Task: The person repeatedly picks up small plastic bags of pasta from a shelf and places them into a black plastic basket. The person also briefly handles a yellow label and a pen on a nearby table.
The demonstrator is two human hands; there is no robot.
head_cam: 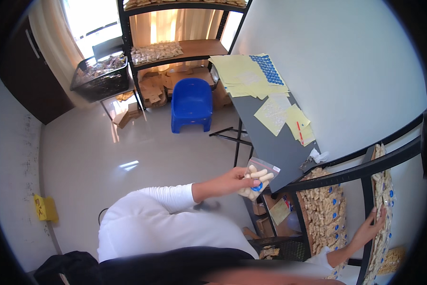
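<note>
My left hand [243,180] holds a small clear zip bag [259,175] of pale, finger-shaped pieces, pinched between thumb and fingers. The bag bears a round blue sticker near my thumb. Far to the right, my right hand [373,225] reaches into a black metal rack, its fingers apart against packed bags [383,192] with blue stickers on an upper shelf. Whether it grips one of them does not show. Below, more such bags [322,210] cover a wider shelf.
A grey table [270,153] bears yellow sheets, blue stickers and a red pen. Beyond my left hand stands a blue plastic chair [192,98]. A black basket [101,83] of packets and a shelf rack [185,58] stand near the window.
</note>
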